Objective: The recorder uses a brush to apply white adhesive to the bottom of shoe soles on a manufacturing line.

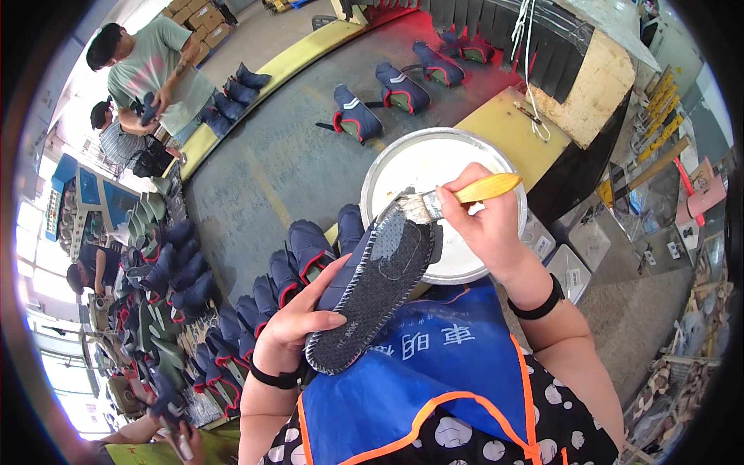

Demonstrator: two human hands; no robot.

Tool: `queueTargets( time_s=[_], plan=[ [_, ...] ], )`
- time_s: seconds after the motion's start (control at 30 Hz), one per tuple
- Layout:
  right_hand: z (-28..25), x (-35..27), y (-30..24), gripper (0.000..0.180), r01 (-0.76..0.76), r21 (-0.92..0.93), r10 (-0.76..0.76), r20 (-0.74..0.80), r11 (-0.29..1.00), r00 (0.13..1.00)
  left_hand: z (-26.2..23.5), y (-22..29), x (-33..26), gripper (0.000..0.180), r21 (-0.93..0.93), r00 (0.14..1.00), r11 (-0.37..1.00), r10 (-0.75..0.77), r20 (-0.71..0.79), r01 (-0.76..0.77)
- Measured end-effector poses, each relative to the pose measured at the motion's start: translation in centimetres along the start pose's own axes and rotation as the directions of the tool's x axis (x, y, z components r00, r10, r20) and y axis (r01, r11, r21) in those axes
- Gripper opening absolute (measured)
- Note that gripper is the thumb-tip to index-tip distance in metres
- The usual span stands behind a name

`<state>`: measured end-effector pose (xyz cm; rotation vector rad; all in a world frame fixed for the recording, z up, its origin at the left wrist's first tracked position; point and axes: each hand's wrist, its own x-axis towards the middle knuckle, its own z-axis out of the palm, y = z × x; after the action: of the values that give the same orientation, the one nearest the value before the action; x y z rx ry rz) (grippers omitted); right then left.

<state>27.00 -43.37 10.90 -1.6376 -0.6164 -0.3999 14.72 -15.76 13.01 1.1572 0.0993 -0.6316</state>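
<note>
My left hand [298, 314] is closed round a navy shoe upper, its dark stitched sole [376, 291] turned up toward me. In my right hand [486, 225] is a paintbrush [484, 188] with a yellow handle, gripped between thumb and fingers. Its pale bristles touch the toe end of the sole, where a wet-looking patch shows on the grey surface. Right behind the shoe stands a round metal-rimmed basin [508, 159] of white liquid, partly hidden by my right hand and the brush.
Several navy shoes with red trim [356, 115] lie on a grey conveyor belt [256, 155] leading to a red-lit opening. More shoes [310, 246] line its near edge. A co-worker [159, 74] holds a shoe across the belt; another person's hand [186, 442] shows at lower left.
</note>
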Motion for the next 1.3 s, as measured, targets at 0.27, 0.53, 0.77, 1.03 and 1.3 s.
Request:
queueTargets(
  time_s=[0.27, 0.53, 0.77, 1.03, 1.3],
  plan=[
    [1.1, 0.4, -0.2, 0.015, -0.056, -0.003, 0.056, -0.074, 0.998, 0.996, -0.9, -0.5, 0.5, 0.104, 0.310, 0.975, 0.927, 0.223, -0.008, -0.210],
    [0.8, -2.8, -1.1, 0.019, -0.156, 0.037, 0.158, -0.057, 0.987, 0.986, -0.5, -1.8, 2.3, 0.108, 0.355, 0.918, 0.872, 0.389, -0.082, -0.338],
    [0.4, 0.0, 1.1, 0.017, 0.009, -0.018, -0.013, -0.227, 1.000, 0.974, -0.8, -1.6, 3.8, 0.109, 0.420, 0.911, 0.837, 0.408, -0.054, -0.350],
    [2.0, -2.9, -1.0, 0.019, -0.091, 0.114, 0.096, -0.037, 0.989, 0.995, -1.0, -2.6, 4.7, 0.109, 0.242, 0.896, 0.901, 0.405, -0.180, -0.359],
    [2.2, -0.8, 0.0, 0.015, -0.027, 0.015, 0.029, -0.150, 1.000, 0.988, -1.5, -2.5, 5.2, 0.107, 0.268, 0.914, 0.893, 0.396, -0.083, -0.363]
  ],
)
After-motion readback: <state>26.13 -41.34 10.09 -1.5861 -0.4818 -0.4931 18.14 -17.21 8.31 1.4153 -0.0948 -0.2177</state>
